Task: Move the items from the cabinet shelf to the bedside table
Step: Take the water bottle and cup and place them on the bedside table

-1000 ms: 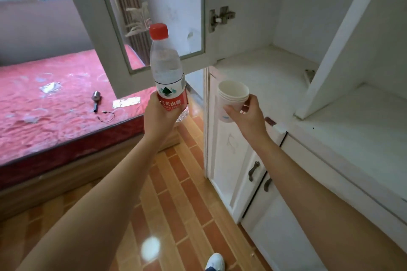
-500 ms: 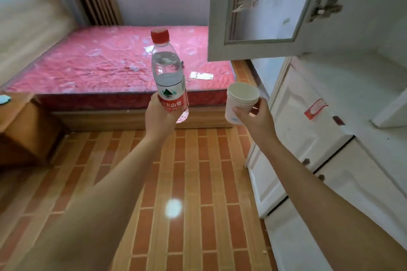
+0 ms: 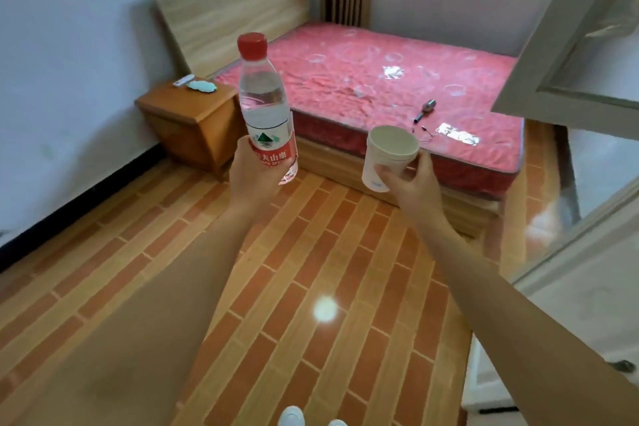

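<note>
Water bottle (image 3: 265,106), red cap, upright w/ slight tilt, clenched round its label by left hand (image 3: 249,174); stack of paper cups (image 3: 388,157) pinched at lower wall by right hand (image 3: 413,183), thumb on near side, mouth tipped toward camera; both held in air over brick-pattern floor (image 3: 311,287), well apart from bedside table (image 3: 188,121); table stands at far left against wall, beside bed (image 3: 397,79) w/ red mattress; small white item (image 3: 183,80) & pale green object (image 3: 202,86) lie on tabletop; open cabinet door (image 3: 570,55) at right edge; dark small tool (image 3: 425,110) on mattress.
</note>
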